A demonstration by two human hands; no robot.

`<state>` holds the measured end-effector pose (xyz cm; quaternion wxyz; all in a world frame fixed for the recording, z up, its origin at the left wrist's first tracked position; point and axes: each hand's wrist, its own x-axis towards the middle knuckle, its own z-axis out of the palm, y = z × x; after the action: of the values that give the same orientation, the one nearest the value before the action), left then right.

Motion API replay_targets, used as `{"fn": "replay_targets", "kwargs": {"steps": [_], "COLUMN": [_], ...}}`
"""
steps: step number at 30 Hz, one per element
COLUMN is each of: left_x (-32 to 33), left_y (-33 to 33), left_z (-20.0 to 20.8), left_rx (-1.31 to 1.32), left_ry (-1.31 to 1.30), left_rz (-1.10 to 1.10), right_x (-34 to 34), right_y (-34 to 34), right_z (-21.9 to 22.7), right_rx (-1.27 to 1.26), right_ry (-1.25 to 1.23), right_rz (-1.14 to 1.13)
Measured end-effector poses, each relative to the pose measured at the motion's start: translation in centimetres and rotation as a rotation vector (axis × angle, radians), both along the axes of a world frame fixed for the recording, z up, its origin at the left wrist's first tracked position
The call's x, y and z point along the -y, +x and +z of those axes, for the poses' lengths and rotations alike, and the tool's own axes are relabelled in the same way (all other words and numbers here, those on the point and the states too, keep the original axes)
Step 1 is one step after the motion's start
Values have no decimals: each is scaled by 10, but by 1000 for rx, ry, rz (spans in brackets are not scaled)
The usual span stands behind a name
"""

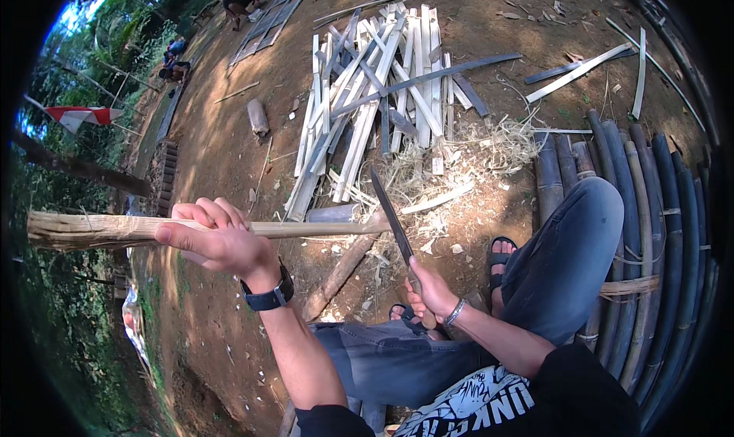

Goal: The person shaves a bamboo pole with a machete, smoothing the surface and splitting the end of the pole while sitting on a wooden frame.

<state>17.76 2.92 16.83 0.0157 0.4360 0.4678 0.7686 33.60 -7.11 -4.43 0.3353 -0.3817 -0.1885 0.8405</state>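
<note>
Outdoors on bare dirt point(229, 146) strewn with shavings point(459, 162) and split slats point(375, 93), the left hand point(218, 242) grips a bamboo strip point(99, 229); the right hand point(432, 290) grips a knife point(391, 215). Dark poles point(642, 207) lie alongside.

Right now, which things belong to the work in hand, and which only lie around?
In use:
left hand gripping bamboo strip
right hand gripping long knife

Lying about:
pile of split slats
shavings
dark bamboo poles

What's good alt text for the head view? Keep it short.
A seated person's left hand grips a long bamboo strip while the right hand holds a long knife against it, with a pile of split bamboo slats on the dirt ahead.
</note>
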Motion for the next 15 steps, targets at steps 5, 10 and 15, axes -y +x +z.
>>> {"fn": "replay_targets", "kwargs": {"steps": [5,10,15], "left_x": [-8,-7,-4], "left_y": [-3,-11,-17], "left_z": [-2,1,-2], "left_rx": [-22,9,-17], "left_ry": [5,-16,-47], "left_rz": [-39,11,20], "right_x": [6,-12,-3], "right_y": [-2,3,23], "right_z": [-29,-18,-23], "right_rx": [-18,203,-24], "right_ry": [567,-30,356], "right_rz": [-164,-8,-308]}}
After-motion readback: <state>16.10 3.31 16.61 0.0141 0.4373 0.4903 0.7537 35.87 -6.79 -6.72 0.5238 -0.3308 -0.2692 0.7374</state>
